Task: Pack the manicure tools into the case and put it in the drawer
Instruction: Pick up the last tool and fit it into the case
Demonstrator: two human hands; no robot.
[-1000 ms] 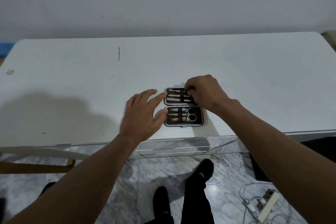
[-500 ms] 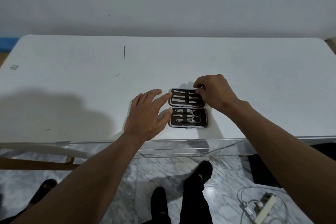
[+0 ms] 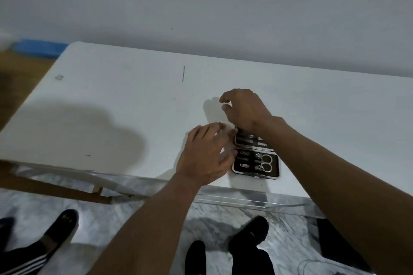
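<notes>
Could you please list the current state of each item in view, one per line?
Manicure case: open, lying flat near the table's front edge.
Scissors: strapped into the case's near half.
Far half of the case: holds slim tools, partly hidden by the right wrist.
Left hand: open, fingers at the case's left edge.
Right hand: curled above the case's far edge, apparently empty.
Table: white, bearing the case.

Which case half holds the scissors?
The near half, at the table edge: scissors with two ring handles sit at its right. The far half, partly under the right hand, shows only straight tools.
</notes>
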